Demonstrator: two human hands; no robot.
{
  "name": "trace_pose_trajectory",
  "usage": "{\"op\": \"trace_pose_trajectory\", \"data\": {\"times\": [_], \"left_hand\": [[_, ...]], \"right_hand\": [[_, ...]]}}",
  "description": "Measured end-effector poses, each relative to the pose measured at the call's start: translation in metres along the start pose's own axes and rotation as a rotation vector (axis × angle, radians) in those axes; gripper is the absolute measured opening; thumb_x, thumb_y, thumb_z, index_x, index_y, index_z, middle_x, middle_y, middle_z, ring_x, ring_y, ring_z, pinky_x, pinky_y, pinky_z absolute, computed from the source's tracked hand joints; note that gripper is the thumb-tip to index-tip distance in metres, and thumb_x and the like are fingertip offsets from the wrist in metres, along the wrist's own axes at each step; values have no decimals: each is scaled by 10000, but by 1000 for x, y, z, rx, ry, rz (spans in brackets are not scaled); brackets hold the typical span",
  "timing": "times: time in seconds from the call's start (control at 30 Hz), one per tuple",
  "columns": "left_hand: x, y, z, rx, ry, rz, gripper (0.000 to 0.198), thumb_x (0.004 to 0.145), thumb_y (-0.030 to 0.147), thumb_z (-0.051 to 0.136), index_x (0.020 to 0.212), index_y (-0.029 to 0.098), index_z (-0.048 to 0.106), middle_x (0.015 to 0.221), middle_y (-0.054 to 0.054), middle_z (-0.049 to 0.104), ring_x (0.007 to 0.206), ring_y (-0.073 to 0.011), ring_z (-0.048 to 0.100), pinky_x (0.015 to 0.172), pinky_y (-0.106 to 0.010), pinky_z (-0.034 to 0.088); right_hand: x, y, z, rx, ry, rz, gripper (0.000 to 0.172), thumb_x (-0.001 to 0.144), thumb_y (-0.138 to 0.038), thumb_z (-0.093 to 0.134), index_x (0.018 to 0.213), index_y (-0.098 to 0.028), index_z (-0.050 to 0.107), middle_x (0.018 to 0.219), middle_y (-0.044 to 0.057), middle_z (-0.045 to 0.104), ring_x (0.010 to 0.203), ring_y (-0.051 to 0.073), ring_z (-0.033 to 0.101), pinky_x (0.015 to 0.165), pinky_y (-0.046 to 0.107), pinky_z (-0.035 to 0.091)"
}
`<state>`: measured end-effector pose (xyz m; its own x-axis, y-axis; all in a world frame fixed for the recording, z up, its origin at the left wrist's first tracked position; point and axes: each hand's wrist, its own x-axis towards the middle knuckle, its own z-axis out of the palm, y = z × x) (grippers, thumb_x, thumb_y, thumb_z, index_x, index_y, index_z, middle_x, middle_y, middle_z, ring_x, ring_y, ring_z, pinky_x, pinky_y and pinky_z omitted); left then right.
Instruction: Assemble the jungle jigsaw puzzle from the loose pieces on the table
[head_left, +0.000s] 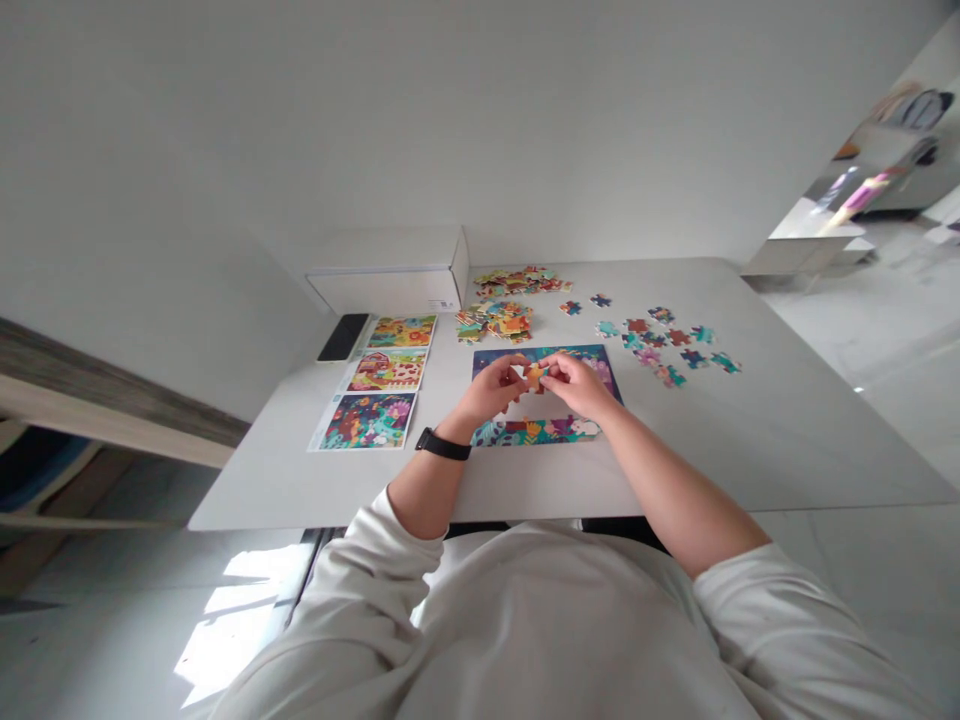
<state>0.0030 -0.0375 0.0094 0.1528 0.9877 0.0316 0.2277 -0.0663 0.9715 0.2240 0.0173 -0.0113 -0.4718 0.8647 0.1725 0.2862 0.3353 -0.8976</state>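
A partly assembled jigsaw puzzle (517, 436) in dark blue, purple and teal lies in front of me, with a bare gap in its middle. Over that gap, my left hand (489, 390) and my right hand (577, 386) come together from both sides. An orange jigsaw piece (534, 376) is pinched between their fingertips. The fingers partly cover the piece and the puzzle's upper part. Whether the piece touches the puzzle below cannot be made out. Loose jigsaw pieces (677, 338) in teal, brown and pink are scattered to the right.
Two heaps of pieces, a nearer yellow-orange pile (495, 322) and a farther pile (525, 280), lie behind the puzzle. Three picture cards (369, 421) line the left side, beside a phone (343, 337). A white box (386, 285) stands against the wall at the table's (712, 450) back.
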Motion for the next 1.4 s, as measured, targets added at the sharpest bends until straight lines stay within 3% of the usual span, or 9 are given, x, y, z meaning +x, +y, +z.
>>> {"op": "trace_pose_trajectory", "data": {"times": [0.3,0.5,0.83,1.27,1.4], "left_hand": [[-7,13,-13,270,11,43,244,939,409,684,1024,186,734,877,-53,774,685,-134,622,524,-201,456],[-11,17,-20,348,-74,51,258,908,434,733,1004,195,740,808,-29,745,671,-147,626,579,-240,471],[-9,5,-23,528,-173,80,143,898,332,714,944,208,771,842,-32,789,742,-180,701,671,-275,488],[-7,-2,-24,659,-171,164,109,874,202,707,930,204,801,874,-50,779,749,-193,696,752,-298,531],[-7,-3,-23,708,-173,186,124,894,208,701,963,198,803,904,-61,774,776,-205,697,745,-307,514]], "right_hand": [[-4,-3,3,-37,-30,2,200,898,-338,719,1075,-249,690,913,13,776,833,200,722,791,323,539],[-9,-9,4,-102,-96,9,147,880,-308,734,1013,-248,710,903,11,789,845,203,734,796,322,547],[-14,-19,8,-246,-198,81,152,905,-233,764,1052,-263,736,858,-10,815,786,203,761,733,310,519],[-14,-21,11,-405,-242,22,265,870,-231,869,1118,-270,783,883,14,817,805,227,761,759,324,528],[-12,-15,12,-484,-215,-62,280,850,-233,898,1109,-250,794,988,56,804,908,243,743,832,336,538]]}}
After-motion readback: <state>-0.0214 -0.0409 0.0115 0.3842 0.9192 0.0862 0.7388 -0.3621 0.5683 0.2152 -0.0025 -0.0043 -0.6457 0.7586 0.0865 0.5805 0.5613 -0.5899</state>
